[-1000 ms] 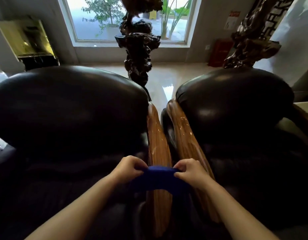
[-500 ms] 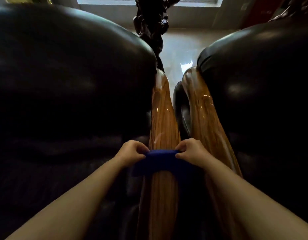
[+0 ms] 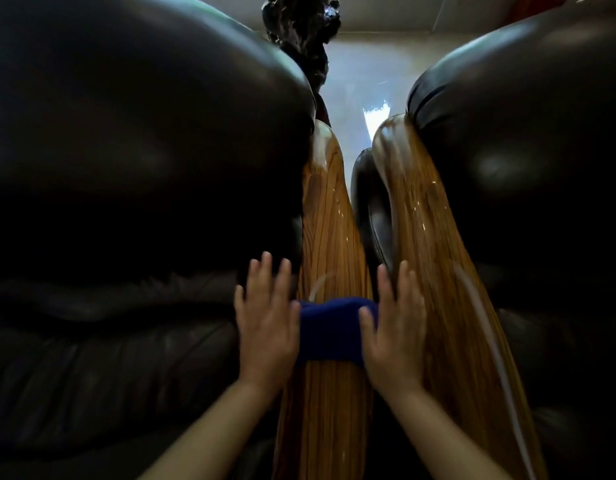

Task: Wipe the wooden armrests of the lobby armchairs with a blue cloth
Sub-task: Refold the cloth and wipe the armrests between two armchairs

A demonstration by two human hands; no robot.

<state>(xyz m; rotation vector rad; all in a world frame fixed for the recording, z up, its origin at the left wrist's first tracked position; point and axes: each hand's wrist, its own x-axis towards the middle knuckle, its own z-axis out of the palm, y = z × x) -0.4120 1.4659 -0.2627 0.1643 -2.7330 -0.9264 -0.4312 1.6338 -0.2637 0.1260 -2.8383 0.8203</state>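
A blue cloth (image 3: 330, 327) lies draped across the glossy wooden armrest (image 3: 329, 216) of the left black leather armchair (image 3: 126, 150). My left hand (image 3: 266, 320) lies flat at the cloth's left end, fingers spread and pointing forward. My right hand (image 3: 393, 327) lies flat at its right end, thumb on the cloth, fingers spread in the gap between the chairs. Neither hand pinches the cloth. A second wooden armrest (image 3: 424, 230) runs alongside on the right, belonging to the right armchair (image 3: 524, 133).
A dark carved wooden sculpture (image 3: 299, 32) stands behind the gap between the two chairs. Shiny pale floor (image 3: 362, 74) shows beyond the armrest tips. The chair backs rise high on both sides.
Both hands have gone from pinching the cloth's ends to lying flat with fingers spread. The cloth now rests on the armrest, and the view has dropped closer to the chairs.
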